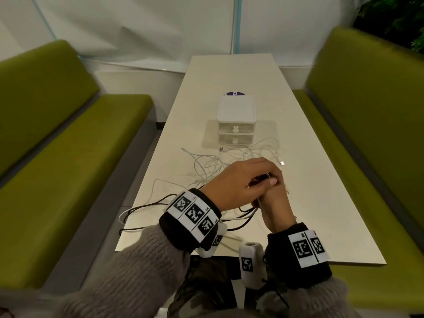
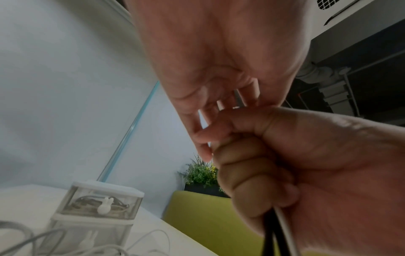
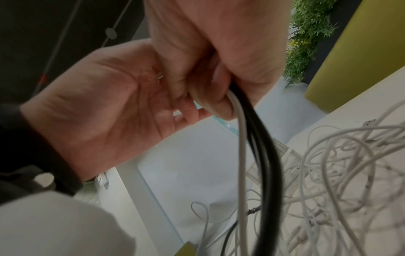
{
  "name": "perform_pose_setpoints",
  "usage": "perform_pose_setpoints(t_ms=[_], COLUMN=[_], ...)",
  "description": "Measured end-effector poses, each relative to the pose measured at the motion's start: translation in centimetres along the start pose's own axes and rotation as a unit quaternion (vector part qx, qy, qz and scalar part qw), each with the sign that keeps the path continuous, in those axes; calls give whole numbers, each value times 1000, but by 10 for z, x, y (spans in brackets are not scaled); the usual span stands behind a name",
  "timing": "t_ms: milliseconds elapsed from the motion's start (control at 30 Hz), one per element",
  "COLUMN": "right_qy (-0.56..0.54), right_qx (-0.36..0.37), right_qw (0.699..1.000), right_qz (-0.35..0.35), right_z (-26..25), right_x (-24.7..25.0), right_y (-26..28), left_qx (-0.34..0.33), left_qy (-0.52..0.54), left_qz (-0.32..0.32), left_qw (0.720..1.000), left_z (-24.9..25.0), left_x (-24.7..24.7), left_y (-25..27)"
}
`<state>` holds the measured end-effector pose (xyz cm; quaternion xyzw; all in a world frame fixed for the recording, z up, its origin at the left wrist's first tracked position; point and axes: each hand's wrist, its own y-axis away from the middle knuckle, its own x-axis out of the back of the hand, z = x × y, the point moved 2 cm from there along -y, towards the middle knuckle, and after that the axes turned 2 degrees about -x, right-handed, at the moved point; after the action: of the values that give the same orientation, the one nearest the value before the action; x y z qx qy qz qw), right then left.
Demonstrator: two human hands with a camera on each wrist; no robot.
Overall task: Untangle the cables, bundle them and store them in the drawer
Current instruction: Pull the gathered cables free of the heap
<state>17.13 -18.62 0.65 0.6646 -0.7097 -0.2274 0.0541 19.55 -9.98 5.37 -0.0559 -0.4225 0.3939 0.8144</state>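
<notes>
Cables [image 3: 265, 142], black and white, hang from the right grip [image 1: 276, 206], fisted round them above the desk [image 1: 321, 214]; left grip [image 1: 238, 180] cups its top, hold unclear. White tangle [image 1: 229, 161] at twelve o'clock lies unsorted: most work seems left.

Right hand [image 1: 274, 204] fisted upright, left hand [image 1: 241, 180] curled over its top.

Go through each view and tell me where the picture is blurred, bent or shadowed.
Head view: sharp, but the wide lens bows the benches; the drawer box throws a soft shadow leftward on the table. Left wrist view: the left hand and right hand fill the frame, soft and close. Right wrist view: the held cables smear, the loose tangle is hazy.
</notes>
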Motion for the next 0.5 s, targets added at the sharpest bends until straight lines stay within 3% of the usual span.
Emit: perform_pose_setpoints(t_ms=[67,200,267,333,367,400,433,500], right_qy=[-31,34,14,-36,-58,-75,-85,-90], right_qx=[100,155,161,150,143,140,136,129], right_qw=[991,985,985,985,985,984,984,985], right_qz=[80,70,66,80,78,75,72,76], right_z=[-13,-17,-21,-21,-21,-20,-19,-17], right_x=[14,11,16,26,28,31,33,35], right_y=[-2,-7,-8,-8,-5,-6,-5,-6], left_qx=[-2,-8,23,93,142,201,273,414], left_qy=[-7,11,15,-34,-92,-158,-206,-250], left_qz=[2,-23,42,205,278,312,296,191], left_qw=[1000,1000,999,974,946,915,892,854], left_z=[-4,-3,-5,-19,-29,-39,-50,-68], left_x=[1,8,24,52,66,79,87,92], left_y=[1,2,6,16,25,33,41,55])
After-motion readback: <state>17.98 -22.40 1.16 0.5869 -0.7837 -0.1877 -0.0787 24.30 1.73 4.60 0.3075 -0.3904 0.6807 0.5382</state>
